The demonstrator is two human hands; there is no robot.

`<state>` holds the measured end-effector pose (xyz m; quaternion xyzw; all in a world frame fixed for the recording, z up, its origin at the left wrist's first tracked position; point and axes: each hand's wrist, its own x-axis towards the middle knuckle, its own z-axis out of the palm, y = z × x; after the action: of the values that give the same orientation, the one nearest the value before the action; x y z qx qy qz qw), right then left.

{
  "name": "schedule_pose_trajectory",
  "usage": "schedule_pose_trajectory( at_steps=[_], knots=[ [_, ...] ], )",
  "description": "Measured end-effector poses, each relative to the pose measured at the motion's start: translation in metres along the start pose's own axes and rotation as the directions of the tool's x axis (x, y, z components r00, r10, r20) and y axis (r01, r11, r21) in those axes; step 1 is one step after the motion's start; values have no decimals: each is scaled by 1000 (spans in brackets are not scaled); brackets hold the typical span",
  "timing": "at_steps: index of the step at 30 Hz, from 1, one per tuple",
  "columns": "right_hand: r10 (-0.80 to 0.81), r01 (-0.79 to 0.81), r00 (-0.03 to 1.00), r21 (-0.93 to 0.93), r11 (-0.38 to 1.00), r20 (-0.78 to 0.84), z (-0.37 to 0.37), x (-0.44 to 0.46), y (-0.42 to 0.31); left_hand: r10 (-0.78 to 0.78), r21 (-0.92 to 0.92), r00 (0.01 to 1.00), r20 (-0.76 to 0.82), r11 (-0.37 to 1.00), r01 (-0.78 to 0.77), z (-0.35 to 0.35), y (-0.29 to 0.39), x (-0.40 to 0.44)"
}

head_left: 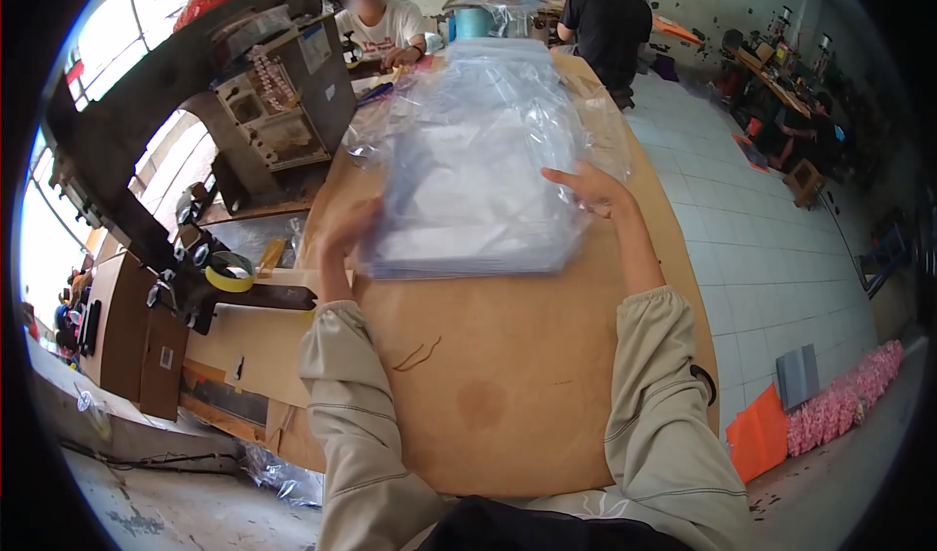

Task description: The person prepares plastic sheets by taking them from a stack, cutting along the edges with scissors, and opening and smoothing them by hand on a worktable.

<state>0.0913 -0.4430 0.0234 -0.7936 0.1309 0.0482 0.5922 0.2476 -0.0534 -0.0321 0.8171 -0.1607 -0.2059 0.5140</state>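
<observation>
A thick stack of clear plastic sheets or bags (459, 190) lies on the brown-covered table, its near edge smeared by motion. My left hand (349, 227) grips the stack's left side; it is blurred and its fingertips are partly hidden. At the opposite side, my right hand (593, 192) has its thumb over the edge, with the other fingers curled and partly hidden by the plastic. Loose, crinkled clear plastic (488, 92) covers the far part of the stack and spreads beyond it.
Brown paper covers the table (508, 375), where a thin brown string (418, 354) lies. A machine with a yellow tape roll (230, 272) stands at left. One person (376, 24) sits at the far left, another (607, 29) at the far right. Orange sheets (757, 434) lie at lower right.
</observation>
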Motion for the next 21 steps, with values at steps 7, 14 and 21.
schedule_pose_trajectory(
  at_steps=[7,14,21],
  knots=[
    [-276,236,956,289,928,104,33,9,14,150,29,974,-171,989,-147,-20,-3,-13],
    [97,-29,982,-376,926,164,-7,-5,-24,33,238,998,54,970,-45,-31,-3,-18],
    [-616,-119,520,-764,634,-592,-85,126,48,226,764,967,-121,643,-55,-7,57,-35]
  ],
)
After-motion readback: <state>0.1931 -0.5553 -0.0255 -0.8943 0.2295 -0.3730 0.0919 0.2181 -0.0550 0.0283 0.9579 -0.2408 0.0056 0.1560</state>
